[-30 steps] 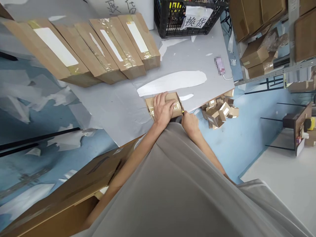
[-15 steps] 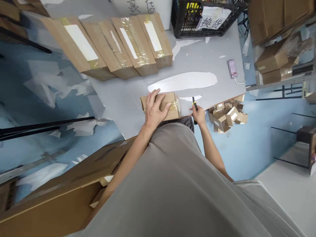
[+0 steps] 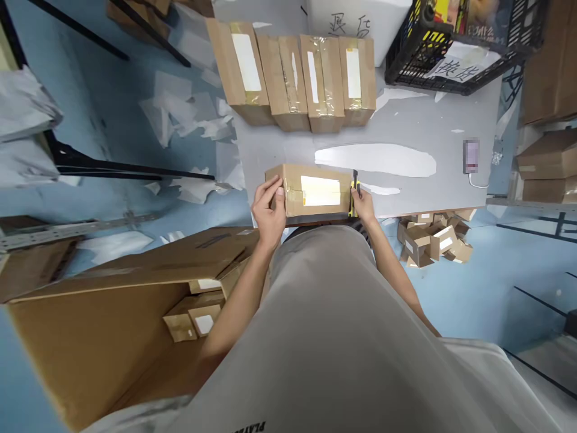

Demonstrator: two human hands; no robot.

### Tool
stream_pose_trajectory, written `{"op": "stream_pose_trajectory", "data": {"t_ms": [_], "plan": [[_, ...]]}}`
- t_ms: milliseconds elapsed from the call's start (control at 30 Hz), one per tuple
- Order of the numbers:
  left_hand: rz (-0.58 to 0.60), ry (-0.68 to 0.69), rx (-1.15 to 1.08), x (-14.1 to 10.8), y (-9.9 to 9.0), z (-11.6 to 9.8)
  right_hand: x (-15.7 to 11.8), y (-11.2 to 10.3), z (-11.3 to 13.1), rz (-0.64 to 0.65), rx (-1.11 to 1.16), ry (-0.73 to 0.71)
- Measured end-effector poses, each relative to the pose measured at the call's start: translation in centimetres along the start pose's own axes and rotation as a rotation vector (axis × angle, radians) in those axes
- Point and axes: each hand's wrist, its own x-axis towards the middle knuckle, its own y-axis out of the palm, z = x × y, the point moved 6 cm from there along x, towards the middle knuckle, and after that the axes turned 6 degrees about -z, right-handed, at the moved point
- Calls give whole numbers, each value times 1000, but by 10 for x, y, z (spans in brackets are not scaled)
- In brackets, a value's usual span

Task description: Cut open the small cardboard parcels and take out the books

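Observation:
A taped brown box (image 3: 295, 186) with a white label facing up lies at the near edge of the grey table (image 3: 288, 145). My left hand (image 3: 269, 210) grips its left end, fingers on the side and thumb near the corner. At the box's right end my right hand (image 3: 364, 204) is closed round a yellow and black utility knife (image 3: 354, 195), which points away from me beside the box. White paper strips (image 3: 376, 157) lie on the table just beyond.
Four taped boxes (image 3: 327, 81) stand at the back left. Behind them are a white bin (image 3: 356, 18) and a black crate (image 3: 460, 48). A phone (image 3: 471, 155) lies right. A large open carton (image 3: 112, 337) is at lower left, small boxes (image 3: 433, 240) below the table's right.
The box now shows its white label and more of its length. My left hand has moved from its top to its left end. The knife is now against its right end. The view has shifted.

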Motion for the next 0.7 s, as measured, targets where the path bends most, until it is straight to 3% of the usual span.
{"op": "stream_pose_trajectory", "data": {"t_ms": [100,233,300,400,567,700], "plan": [[38,-46,-45,-8,14,12,-3,-32,10,-57,-115,-71],[233,-77,-112,-21,52,35,-7,-80,17,-126,-315,-84],[330,-127,-154,-29,70,45,-8,-96,21,-110,-420,-102],[373,-199,-212,-37,82,54,-11,-109,33,-25,-549,-182],[364,-218,-220,-39,87,59,-24,-108,78,71,-738,-390],[361,-238,-199,-37,92,65,-40,-65,113,325,-879,-546]]}}
